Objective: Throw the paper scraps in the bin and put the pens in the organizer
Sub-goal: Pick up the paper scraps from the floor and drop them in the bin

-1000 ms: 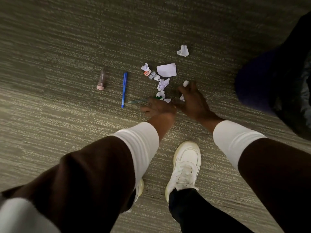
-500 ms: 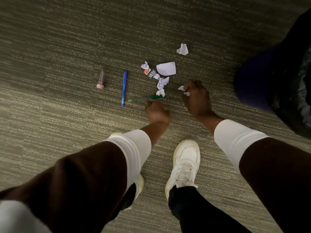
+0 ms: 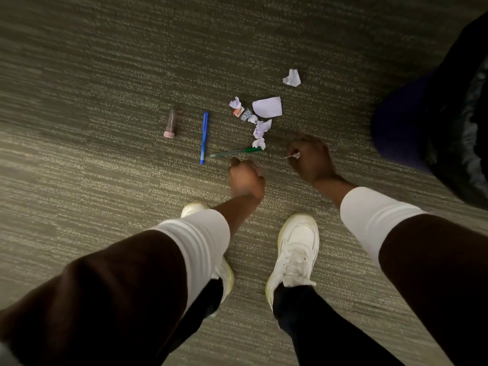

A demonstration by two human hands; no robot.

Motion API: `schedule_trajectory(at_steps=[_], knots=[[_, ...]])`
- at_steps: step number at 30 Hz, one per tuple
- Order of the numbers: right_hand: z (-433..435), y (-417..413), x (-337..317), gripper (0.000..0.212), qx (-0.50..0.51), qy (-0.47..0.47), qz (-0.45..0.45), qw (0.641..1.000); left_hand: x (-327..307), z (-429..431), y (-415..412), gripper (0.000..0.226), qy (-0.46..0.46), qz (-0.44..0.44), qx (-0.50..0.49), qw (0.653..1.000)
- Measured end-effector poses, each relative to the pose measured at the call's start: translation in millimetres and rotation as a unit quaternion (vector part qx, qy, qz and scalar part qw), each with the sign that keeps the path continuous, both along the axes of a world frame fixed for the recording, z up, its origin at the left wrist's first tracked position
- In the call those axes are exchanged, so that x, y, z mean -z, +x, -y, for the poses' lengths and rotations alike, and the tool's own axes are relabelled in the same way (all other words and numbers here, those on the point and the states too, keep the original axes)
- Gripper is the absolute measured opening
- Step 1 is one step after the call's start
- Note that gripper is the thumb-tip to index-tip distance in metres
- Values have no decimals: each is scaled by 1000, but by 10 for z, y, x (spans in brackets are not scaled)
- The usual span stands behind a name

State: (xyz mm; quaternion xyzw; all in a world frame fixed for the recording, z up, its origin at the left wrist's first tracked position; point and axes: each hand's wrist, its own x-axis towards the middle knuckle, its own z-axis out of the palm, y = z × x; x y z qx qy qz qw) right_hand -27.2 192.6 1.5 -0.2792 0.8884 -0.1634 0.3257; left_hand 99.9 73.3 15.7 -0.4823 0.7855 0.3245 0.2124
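Several white paper scraps [image 3: 267,107] lie scattered on the carpet, one crumpled scrap [image 3: 292,78] farther off. A blue pen [image 3: 204,137] lies lengthwise left of them, and a green pen [image 3: 236,152] lies crosswise just below the scraps. My left hand [image 3: 245,179] is a fist just below the green pen; whether it holds a scrap is hidden. My right hand [image 3: 311,159] is closed on a small paper scrap that peeks out at its left side. The bin [image 3: 433,122], dark with a black liner, stands at the right edge.
A small brown vial with a pink cap [image 3: 170,123] lies left of the blue pen. A small red-and-white wrapper [image 3: 237,112] sits among the scraps. My white shoes [image 3: 295,249] stand on the grey-green carpet below the hands.
Both hands have pulled back toward me from the scrap pile. The scraps that lay by the green pen's right end and under my right hand are gone from the carpet.
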Motion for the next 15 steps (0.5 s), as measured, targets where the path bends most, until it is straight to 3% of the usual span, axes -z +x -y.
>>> schedule_trajectory(at_steps=[5, 15], knots=[[-268, 241, -620, 13, 125, -36, 11, 991, -620, -195, -37, 14, 4, -11, -19, 1000], [-919, 151, -2197, 7, 281, -104, -75, 951, -2084, -845, -670, 14, 27, -142, -56, 988]])
